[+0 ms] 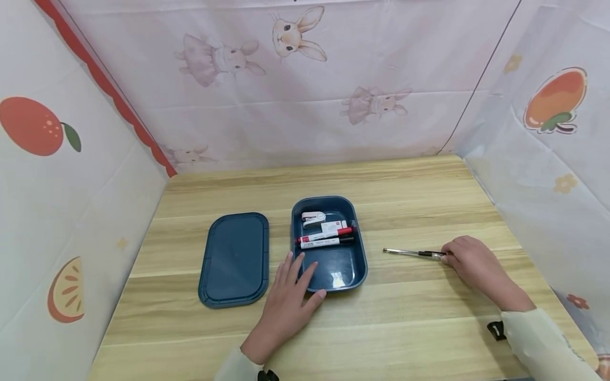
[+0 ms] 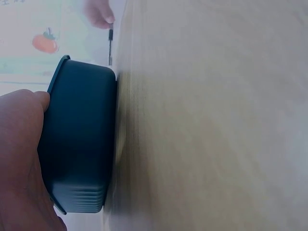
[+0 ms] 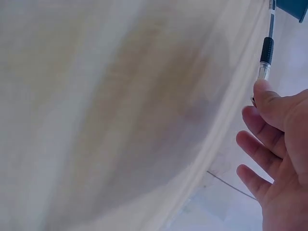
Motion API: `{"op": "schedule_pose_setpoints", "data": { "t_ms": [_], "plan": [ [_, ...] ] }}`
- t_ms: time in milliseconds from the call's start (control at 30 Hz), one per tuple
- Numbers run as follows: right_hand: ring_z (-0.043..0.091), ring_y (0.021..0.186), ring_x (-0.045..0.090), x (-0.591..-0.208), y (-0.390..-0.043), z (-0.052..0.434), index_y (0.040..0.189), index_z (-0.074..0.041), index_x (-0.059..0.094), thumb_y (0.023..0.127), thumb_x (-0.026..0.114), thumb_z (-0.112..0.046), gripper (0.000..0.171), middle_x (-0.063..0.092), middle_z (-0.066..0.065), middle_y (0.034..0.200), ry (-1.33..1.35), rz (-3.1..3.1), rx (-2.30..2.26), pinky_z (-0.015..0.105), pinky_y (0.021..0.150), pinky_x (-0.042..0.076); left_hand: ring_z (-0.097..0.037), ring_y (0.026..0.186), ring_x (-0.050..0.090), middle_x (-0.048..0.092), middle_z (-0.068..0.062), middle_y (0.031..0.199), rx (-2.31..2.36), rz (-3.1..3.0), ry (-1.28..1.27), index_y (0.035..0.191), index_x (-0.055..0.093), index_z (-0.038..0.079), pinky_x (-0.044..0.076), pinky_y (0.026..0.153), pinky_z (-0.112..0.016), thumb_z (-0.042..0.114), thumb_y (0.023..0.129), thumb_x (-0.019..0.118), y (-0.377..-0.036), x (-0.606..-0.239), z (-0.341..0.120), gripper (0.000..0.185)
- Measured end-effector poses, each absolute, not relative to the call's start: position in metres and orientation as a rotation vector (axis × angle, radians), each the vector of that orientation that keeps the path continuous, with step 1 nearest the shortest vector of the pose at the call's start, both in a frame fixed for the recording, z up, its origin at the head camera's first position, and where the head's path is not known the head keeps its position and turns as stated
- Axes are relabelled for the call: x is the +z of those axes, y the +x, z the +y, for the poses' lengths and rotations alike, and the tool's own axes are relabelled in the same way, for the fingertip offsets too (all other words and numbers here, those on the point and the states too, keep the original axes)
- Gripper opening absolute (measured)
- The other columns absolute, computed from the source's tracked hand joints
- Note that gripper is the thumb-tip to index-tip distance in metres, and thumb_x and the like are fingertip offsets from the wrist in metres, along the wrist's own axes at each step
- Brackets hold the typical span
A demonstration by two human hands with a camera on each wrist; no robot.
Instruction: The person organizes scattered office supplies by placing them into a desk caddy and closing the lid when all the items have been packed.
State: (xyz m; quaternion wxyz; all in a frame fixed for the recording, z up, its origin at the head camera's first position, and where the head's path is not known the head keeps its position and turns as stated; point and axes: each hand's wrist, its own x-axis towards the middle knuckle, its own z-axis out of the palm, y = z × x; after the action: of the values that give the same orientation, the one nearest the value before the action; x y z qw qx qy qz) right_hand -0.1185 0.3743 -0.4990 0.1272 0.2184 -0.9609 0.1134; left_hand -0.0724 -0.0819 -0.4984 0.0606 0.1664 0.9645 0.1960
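- From the head view, the left hand (image 1: 286, 296) lies flat with straight, spread fingers against the near left corner of the blue box (image 1: 329, 244), thumb along its near wall; nothing is pinched, and the hand seems to steady the box. The right hand (image 1: 469, 262) sits at the end of a pen (image 1: 413, 253) lying flat on the table (image 1: 405, 328), right of the box and clear of it. Its fingertips touch the pen's end, but whether they already clamp it I cannot tell.
- Inside the box, against its far half, lie a red marker (image 1: 326, 237), a black marker (image 1: 328, 243) and a small white stapler (image 1: 313, 218); the near half shows bare floor. The lid (image 1: 235, 259) lies just left of the box, off it so the box stays open.
- The left wrist view shows the left hand's fingers (image 2: 24, 139) pressed on the dark box wall (image 2: 79, 137), with the pen (image 2: 110, 45) and the other hand (image 2: 98, 12) beyond the box.
- The right wrist view shows the right hand (image 3: 276, 159) with loosely bent fingers; one fingertip rests on the pen (image 3: 266, 53), which points toward the box corner (image 3: 293, 8).
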Motion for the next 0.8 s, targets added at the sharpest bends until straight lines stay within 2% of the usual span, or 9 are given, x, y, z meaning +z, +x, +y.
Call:
{"op": "schedule_pose_setpoints", "data": {
  "t_ms": [200, 500, 800],
  "plan": [
    [0.027, 0.083, 0.062, -0.484, -0.124, 0.367, 0.088, -0.008, 0.07, 0.075, 0.082, -0.003, 0.019, 0.068, 0.004, 0.083, 0.691, -2.692, 0.299, 0.045, 0.077, 0.05, -0.02, 0.157, -0.01, 0.009, 0.004, 0.171, 0.603, 2.924, 0.507, 0.158, 0.033, 0.036, 0.008, 0.127, -0.049, 0.068, 0.1, 0.038, -0.072, -0.499, -0.082, 0.066],
    [0.026, 0.086, 0.061, -0.458, -0.134, 0.341, 0.091, -0.009, 0.07, 0.08, 0.082, -0.008, 0.016, 0.067, 0.003, 0.085, 0.61, -2.698, 0.273, 0.042, 0.073, 0.049, -0.02, 0.157, -0.01, 0.009, 0.004, 0.17, 0.599, 2.932, 0.523, 0.158, 0.033, 0.035, 0.009, 0.127, -0.049, 0.07, 0.1, 0.035, -0.072, -0.499, -0.083, 0.068],
    [0.026, 0.087, 0.06, -0.44, -0.141, 0.302, 0.09, -0.009, 0.07, 0.082, 0.081, -0.01, 0.013, 0.067, 0.002, 0.084, 0.605, -2.69, 0.336, 0.041, 0.075, 0.049, -0.02, 0.157, -0.01, 0.01, 0.004, 0.17, 0.591, 2.931, 0.531, 0.157, 0.035, 0.034, 0.01, 0.127, -0.049, 0.073, 0.099, 0.029, -0.072, -0.5, -0.084, 0.07]
  ]
}}
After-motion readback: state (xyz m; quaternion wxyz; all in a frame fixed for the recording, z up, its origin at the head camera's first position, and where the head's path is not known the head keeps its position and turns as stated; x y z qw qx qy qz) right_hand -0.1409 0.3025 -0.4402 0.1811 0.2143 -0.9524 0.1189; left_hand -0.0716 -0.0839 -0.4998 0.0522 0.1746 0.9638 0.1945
